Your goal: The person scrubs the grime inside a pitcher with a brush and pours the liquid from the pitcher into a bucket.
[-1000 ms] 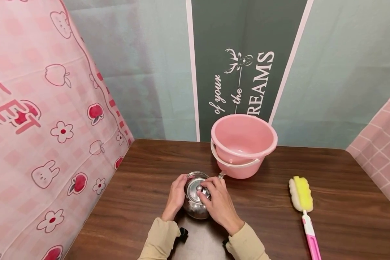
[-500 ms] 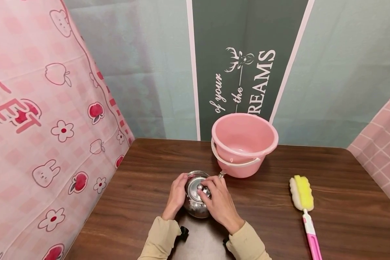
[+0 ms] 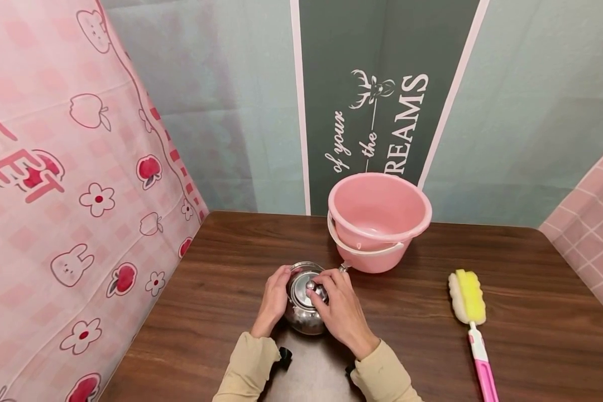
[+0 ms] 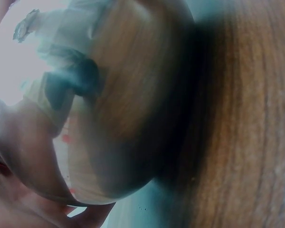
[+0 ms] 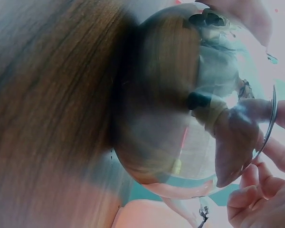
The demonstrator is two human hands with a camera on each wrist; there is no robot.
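A shiny steel teapot (image 3: pixel 304 322) stands on the wooden table, its short spout (image 3: pixel 344 267) toward the pink bucket. My left hand (image 3: pixel 273 298) holds the pot's left side, fingers curved along the round body. With thumb and fingers my right hand (image 3: pixel 345 312) pinches the knob (image 3: pixel 311 285) of the round lid (image 3: pixel 300 290), which overlaps the pot's mouth. In the right wrist view the lid's thin rim (image 5: pixel 273 121) shows edge-on between the right fingers (image 5: pixel 280 154). The left wrist view is mostly filled by the mirrored pot wall (image 4: pixel 133 95).
A pink bucket (image 3: pixel 377 262) with a white handle stands just behind the pot, near the table's back edge. At right lies a sponge brush (image 3: pixel 467 296) with a pink and white handle. Printed cloths hang at the back and both sides of the table (image 3: pixel 221 279).
The lid's knob has shifted slightly up and right in the head view, with the right fingers on it. The left hand stays against the pot, and the view has tilted a little.
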